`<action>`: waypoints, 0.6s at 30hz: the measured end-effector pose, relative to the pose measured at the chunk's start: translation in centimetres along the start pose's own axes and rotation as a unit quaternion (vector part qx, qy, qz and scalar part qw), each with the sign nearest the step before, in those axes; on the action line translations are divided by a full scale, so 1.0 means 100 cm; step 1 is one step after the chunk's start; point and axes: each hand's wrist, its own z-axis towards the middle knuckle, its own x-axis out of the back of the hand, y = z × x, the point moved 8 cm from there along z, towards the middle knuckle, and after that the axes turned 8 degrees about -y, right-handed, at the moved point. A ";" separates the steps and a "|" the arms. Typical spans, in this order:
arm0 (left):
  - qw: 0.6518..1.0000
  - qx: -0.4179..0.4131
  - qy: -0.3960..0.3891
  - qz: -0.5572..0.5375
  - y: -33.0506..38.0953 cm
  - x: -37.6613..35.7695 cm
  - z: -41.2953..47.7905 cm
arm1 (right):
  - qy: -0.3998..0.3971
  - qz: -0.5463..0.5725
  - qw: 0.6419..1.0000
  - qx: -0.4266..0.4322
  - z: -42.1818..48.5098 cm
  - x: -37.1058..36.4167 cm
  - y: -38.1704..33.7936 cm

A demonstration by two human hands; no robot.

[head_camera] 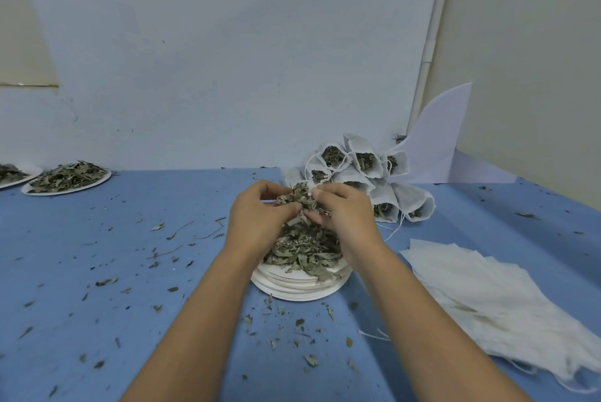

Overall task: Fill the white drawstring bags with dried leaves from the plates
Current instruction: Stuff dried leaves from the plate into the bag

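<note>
Both my hands are raised over a stack of white plates (299, 288) heaped with dried leaves (304, 247). My left hand (257, 216) and my right hand (344, 214) together pinch a clump of dried leaves (297, 195) between their fingertips. A bit of white under the clump may be a bag mouth; I cannot tell. Behind them leans a pile of filled white drawstring bags (361, 171) with leaves showing in their open mouths. Flat empty white bags (494, 297) lie spread at the right.
Two more plates of dried leaves (66, 179) sit at the far left by the wall. Leaf crumbs and stems are scattered over the blue table (97, 255). A white curved sheet (439, 141) stands at the back right.
</note>
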 end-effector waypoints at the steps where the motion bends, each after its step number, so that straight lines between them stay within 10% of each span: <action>1: 1.000 0.000 0.010 -0.003 -0.001 0.002 0.000 | -0.008 0.009 1.000 -0.011 0.000 -0.002 0.002; 6: 0.998 -0.008 0.058 0.005 -0.003 0.008 0.001 | -0.026 -0.111 0.993 -0.005 -0.004 -0.010 0.000; 10: 0.991 -0.036 0.117 0.055 0.007 0.006 0.003 | 0.043 -0.369 0.920 0.128 -0.012 -0.013 -0.029; 18: 0.975 -0.078 0.175 0.114 0.017 0.000 0.012 | -0.001 -0.353 0.926 0.134 -0.012 -0.020 -0.026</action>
